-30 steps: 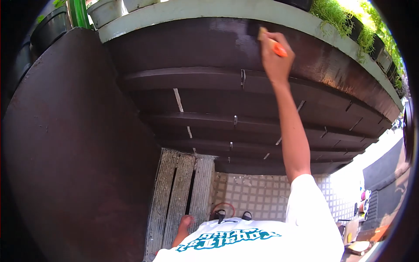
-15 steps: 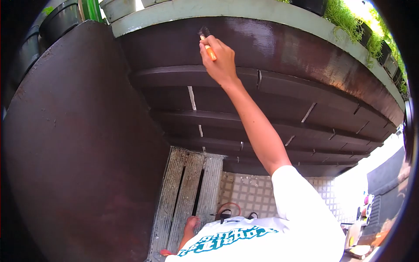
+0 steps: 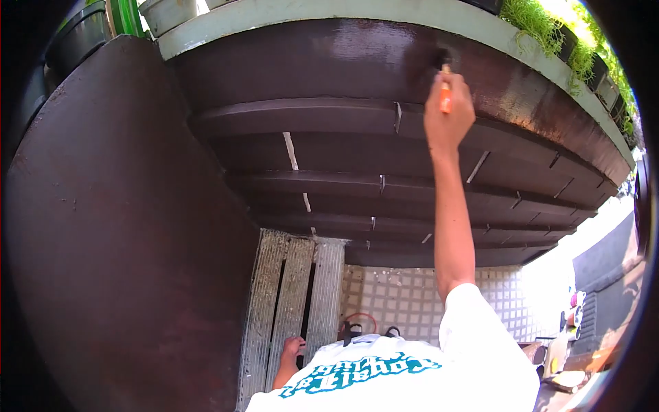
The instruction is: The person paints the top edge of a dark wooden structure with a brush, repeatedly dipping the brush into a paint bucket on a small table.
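Observation:
A paintbrush with an orange handle is held in my right hand, its fingers closed round it. The dark bristles are at the upper band of the dark brown wall, below the pale green ledge, and look blurred. Low in the view, my left hand hangs over the grey slatted planks. Its fingers look loosely apart, and nothing shows in them. A glossy pale patch is on the band left of the brush; a worn, reddish patch is to its right.
A large smooth brown surface fills the left. Potted green plants stand along the top right, dark pots at the top left. Pale tiles lie below, with dark sandals. Cups and other items are at the lower right.
My right hand has moved right along the upper band with the brush. The view has shifted slightly. My left hand is a little further left, with its fingers more visible.

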Available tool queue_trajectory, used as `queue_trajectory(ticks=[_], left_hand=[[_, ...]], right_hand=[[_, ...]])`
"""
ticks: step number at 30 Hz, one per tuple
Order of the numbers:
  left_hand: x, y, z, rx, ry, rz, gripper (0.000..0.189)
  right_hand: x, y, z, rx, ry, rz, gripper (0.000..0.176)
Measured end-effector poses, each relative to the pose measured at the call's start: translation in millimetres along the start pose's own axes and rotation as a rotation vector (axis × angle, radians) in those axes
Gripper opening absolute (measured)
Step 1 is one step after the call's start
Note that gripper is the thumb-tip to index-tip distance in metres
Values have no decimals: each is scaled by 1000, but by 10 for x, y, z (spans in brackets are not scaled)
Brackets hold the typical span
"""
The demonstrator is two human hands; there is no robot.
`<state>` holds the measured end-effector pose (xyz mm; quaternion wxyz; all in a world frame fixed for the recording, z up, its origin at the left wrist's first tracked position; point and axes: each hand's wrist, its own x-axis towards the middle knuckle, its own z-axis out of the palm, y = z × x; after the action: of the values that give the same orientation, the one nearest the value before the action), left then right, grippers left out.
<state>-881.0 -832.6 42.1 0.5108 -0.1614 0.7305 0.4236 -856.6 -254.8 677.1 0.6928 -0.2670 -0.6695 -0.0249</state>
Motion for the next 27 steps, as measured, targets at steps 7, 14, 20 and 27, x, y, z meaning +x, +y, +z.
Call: queue_trajectory(ticks=[7,14,20,27], left_hand=[[-236,238,242,5,17,72,30],[-187,175,185,69,-43,33,30],[-39,182,5,104,-88,26,34],[-134,395,93,118,-29,50,33]], right_hand=[[-396,-763,726,401,-193,-112,20],[-444,-365,443,721,-319,346,11],[-360,355,-99,265,26,131,9],[-618,-54,426,65,-121,-92,27]])
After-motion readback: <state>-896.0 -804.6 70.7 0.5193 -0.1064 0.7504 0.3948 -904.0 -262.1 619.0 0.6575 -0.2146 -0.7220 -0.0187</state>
